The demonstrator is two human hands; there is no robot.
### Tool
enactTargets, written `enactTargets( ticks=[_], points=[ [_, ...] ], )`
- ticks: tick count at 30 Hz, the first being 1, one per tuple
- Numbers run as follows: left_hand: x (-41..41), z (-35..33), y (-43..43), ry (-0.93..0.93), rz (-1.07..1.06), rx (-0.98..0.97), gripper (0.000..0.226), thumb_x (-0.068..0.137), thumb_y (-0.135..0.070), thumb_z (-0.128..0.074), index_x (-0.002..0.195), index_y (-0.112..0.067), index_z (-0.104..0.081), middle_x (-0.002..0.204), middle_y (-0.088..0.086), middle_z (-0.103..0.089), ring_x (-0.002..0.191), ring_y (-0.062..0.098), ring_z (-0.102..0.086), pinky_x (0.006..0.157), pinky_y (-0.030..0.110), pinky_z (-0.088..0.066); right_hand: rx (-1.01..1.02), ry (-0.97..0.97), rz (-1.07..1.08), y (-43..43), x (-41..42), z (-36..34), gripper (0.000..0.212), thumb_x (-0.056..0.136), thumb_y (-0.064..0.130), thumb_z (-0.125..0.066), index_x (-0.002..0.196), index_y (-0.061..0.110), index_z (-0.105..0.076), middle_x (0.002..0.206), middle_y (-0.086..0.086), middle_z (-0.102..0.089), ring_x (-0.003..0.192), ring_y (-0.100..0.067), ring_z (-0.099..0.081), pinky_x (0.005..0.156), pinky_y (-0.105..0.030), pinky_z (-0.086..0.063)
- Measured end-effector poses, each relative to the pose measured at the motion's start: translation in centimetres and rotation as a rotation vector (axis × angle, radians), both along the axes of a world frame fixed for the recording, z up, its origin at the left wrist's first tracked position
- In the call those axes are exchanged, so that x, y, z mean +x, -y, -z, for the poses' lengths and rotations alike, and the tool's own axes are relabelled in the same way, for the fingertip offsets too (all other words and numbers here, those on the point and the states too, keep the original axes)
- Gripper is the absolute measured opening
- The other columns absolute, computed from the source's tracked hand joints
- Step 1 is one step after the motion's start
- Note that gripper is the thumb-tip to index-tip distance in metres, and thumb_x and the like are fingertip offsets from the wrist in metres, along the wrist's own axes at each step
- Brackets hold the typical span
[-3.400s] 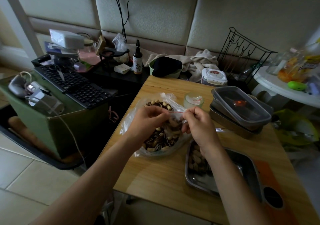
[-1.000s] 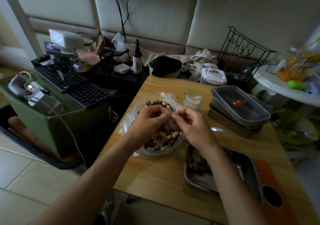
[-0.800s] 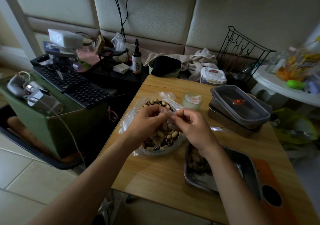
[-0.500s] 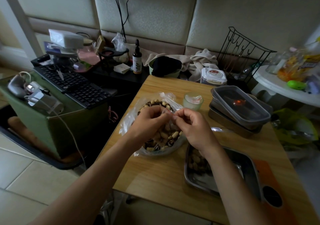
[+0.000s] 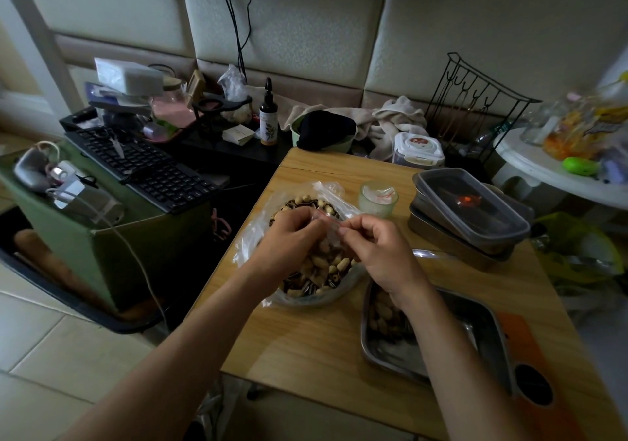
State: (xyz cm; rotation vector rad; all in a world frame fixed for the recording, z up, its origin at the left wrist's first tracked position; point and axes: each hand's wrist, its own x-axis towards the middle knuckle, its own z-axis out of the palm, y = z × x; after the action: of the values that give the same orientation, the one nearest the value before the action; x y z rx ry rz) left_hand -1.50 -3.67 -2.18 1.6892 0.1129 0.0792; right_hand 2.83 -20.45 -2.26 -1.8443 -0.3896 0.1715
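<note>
Your left hand (image 5: 289, 241) and right hand (image 5: 379, 253) each pinch the zip edge of the bag (image 5: 253, 236), likely to seal it, with the tray (image 5: 384, 355) waiting at 4 o'clock.

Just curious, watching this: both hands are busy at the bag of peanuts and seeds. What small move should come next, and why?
The left hand and right hand both pinch the plastic bag by its rim strip, close together above the peanuts, so it looks bunched there. Probably ease the hands apart next to spread the mouth wider; the steel tray beside it already holds some.
</note>
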Motion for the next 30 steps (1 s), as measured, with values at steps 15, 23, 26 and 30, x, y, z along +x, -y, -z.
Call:
enactTargets(
  ticks=[15, 23, 26, 30],
  points=[
    [-0.17, -0.5, -0.08, 0.023, 0.032, -0.011, 0.018, 0.099, -0.028, -0.063, 0.105, -0.013, -0.072, 0.091, 0.008, -0.077, 0.082, 0.024, -0.076, 0.066, 0.033, -0.06, 0.078, -0.057, -0.001, 0.44, 0.09, -0.14, 0.011, 0.099, 0.019, -0.068, 0.096, 0.013, -0.077, 0.093, -0.005, -0.078, 0.091, -0.016, -0.073, 0.083, -0.03, -0.057],
    [-0.22, -0.46, -0.09, -0.034, 0.019, -0.057, 0.021, 0.099, -0.03, -0.064, 0.107, -0.012, -0.071, 0.092, 0.012, -0.077, 0.082, 0.027, -0.077, 0.068, 0.035, -0.063, 0.085, -0.039, -0.052, 0.57, 0.06, -0.25, 0.011, 0.1, 0.02, -0.068, 0.097, 0.011, -0.075, 0.097, -0.01, -0.076, 0.098, -0.021, -0.072, 0.089, -0.032, -0.058],
    [-0.06, -0.34, -0.3, -0.047, 0.004, -0.054, 0.023, 0.099, -0.031, -0.064, 0.108, -0.01, -0.07, 0.096, 0.015, -0.075, 0.085, 0.028, -0.076, 0.071, 0.036, -0.062, 0.08, -0.05, -0.008, 0.65, 0.14, -0.19, 0.01, 0.098, 0.02, -0.069, 0.094, 0.014, -0.075, 0.095, -0.007, -0.077, 0.097, -0.021, -0.072, 0.089, -0.035, -0.058],
    [0.12, -0.24, -0.44, -0.032, -0.035, -0.09, 0.021, 0.099, -0.025, -0.063, 0.103, -0.004, -0.067, 0.103, 0.029, -0.069, 0.088, 0.04, -0.071, 0.083, 0.052, -0.059, 0.081, -0.07, 0.081, 0.6, 0.3, 0.1, 0.011, 0.097, 0.021, -0.069, 0.09, 0.015, -0.074, 0.088, -0.003, -0.076, 0.087, -0.016, -0.072, 0.08, -0.034, -0.056]
  ],
)
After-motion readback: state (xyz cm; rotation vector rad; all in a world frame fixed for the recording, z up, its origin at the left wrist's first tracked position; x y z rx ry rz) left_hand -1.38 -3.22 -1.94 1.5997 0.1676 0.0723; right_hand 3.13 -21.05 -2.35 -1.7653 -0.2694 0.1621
